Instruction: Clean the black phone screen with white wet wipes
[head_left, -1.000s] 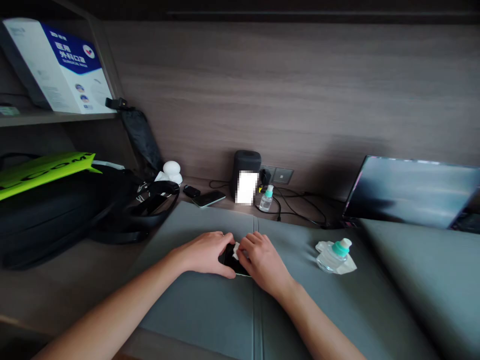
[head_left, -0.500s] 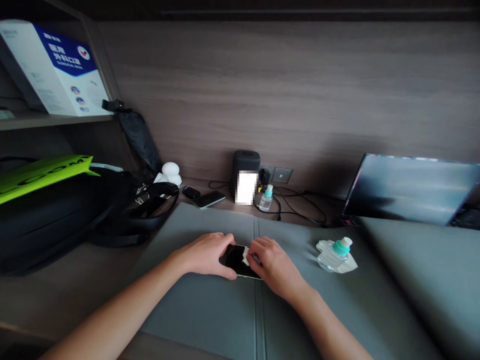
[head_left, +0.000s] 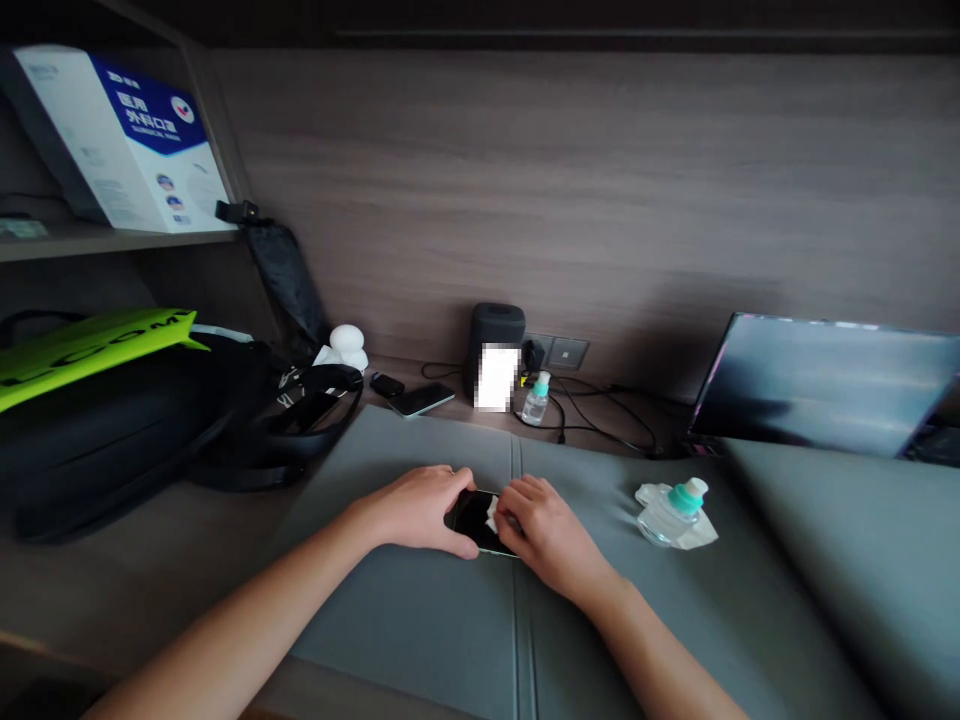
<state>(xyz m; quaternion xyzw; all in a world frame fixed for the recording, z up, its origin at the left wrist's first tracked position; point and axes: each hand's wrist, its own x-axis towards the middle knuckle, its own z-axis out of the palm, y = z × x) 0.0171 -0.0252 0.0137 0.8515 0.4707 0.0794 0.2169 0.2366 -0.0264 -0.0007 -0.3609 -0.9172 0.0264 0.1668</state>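
flat rectangular black glass-faced phone lies dark face up on the smooth grey leather-look mat, between both hands, its 3 o'clock end reaching the raised seam. clock is centred on the phone, 12 toward the brown wood-grain wall.

handling: likely light, stiff and slick, with the glass as the fragile bit. best hold is by the two long edges, thumb one side, fingers the other, no hard push mid-face.

long axis runs roughly 9 to 3, with the 3 end dipping slightly toward 4. that end is under the right hand, so can't tell which end is the top.

left hand sits at 9, thumb on the near long edge, forefinger at the far one, spread in a c about the phone's width; it has hold of it. right hand sits at 3, fingers curled in tight, pinching a small crumpled white tissue against the glass (exact fingertip placement is hidden by the knuckles).

nearby: squat clear bottle with teal collar and white cap at 3, smaller clear teal-collared bottle at 1.
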